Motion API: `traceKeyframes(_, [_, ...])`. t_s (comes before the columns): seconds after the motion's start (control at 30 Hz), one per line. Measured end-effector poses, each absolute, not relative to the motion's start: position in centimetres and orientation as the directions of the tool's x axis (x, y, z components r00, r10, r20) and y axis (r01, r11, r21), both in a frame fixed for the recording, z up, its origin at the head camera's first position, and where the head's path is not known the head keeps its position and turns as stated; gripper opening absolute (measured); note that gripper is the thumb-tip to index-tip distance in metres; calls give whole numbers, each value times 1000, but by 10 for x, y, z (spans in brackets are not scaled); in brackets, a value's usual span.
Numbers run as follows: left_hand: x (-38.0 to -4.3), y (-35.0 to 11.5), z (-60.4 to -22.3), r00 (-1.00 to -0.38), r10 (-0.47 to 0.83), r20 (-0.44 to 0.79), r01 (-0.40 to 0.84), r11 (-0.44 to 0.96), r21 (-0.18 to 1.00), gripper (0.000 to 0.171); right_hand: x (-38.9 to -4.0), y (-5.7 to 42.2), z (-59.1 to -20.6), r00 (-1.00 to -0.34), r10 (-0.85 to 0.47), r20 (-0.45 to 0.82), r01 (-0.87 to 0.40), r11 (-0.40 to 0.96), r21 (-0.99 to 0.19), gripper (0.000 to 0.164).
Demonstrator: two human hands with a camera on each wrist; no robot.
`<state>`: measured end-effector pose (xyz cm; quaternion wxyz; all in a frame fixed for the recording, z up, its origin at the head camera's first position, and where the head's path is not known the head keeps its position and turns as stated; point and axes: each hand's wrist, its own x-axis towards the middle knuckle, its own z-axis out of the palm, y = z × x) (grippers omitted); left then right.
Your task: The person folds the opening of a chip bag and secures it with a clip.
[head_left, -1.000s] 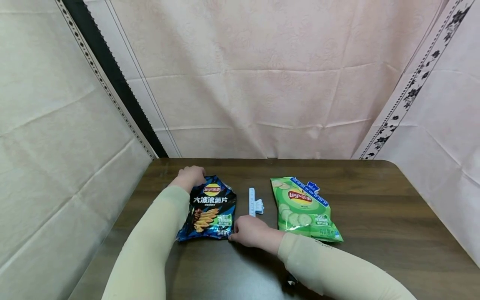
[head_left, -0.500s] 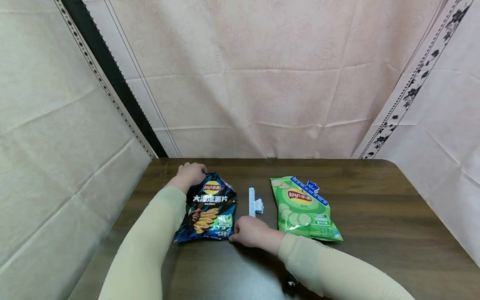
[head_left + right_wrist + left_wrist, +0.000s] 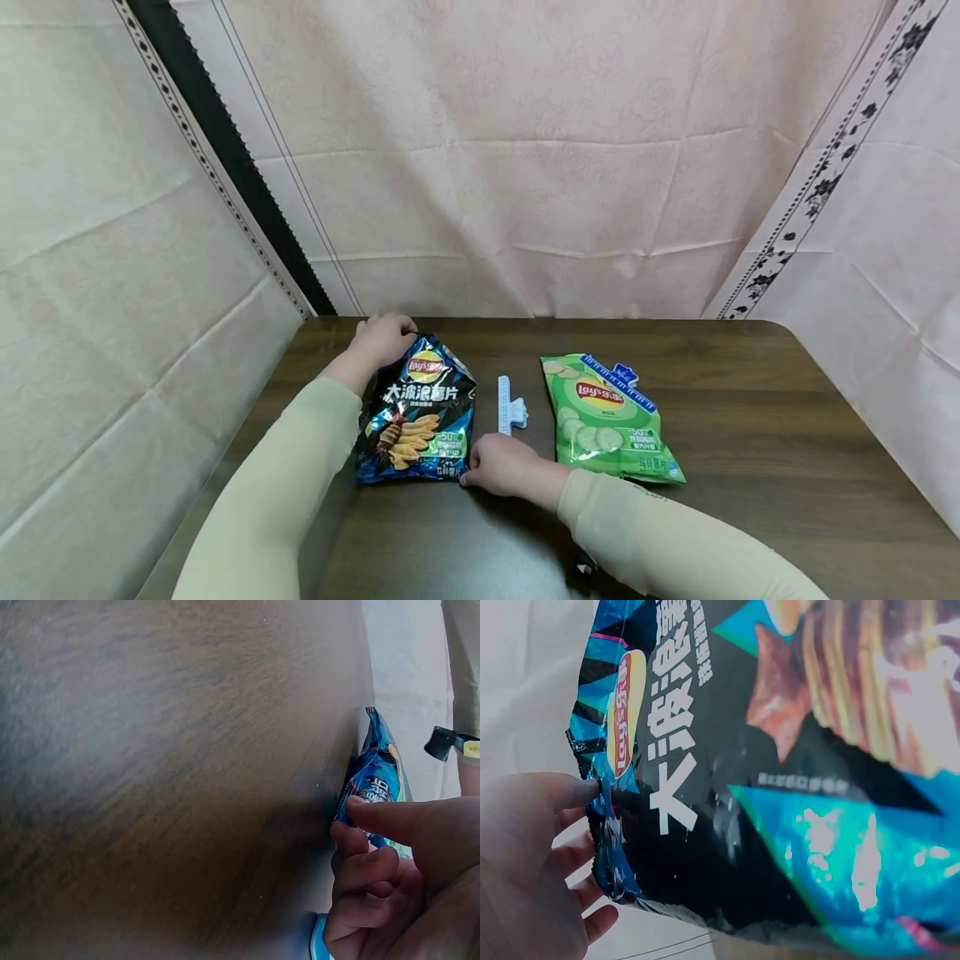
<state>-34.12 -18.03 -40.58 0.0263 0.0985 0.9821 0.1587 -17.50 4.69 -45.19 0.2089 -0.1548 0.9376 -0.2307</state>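
Note:
A black and blue bag of chips (image 3: 420,417) stands tilted on the table, its top end raised. My left hand (image 3: 384,340) pinches the bag's top edge at the far left corner. In the left wrist view, the thumb of the left hand (image 3: 540,855) lies on the front of the crimped edge, with the fingers behind it. My right hand (image 3: 504,465) pinches the bag's lower right corner down near the tabletop, and the right wrist view shows thumb and forefinger of that hand (image 3: 390,862) on the corner. Just beyond the right hand lies a light blue bag clip (image 3: 506,406).
To the right lies a green bag of chips (image 3: 603,421) with a dark blue clip (image 3: 618,383) across its top edge. The wooden table (image 3: 750,400) ends at a pale cloth backdrop (image 3: 525,208). Cloth also hangs at both sides.
My left hand has risen and moved toward the far edge, lifting the top of the black and blue bag so it stands more upright. The right hand has stayed nearly still.

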Motion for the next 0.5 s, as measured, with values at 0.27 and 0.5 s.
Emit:
traceKeyframes(0.27, [-327,-183,-383,-967,241,88,256,889,380,26,-174,47,-451,-873,-391,-291,-216,845,-489,35])
traceKeyframes(0.5, [-306,-186,-362,-948,267,175,318,840,440,21,-174,46,-450,-881,-384,-274,-225,852,-472,33])
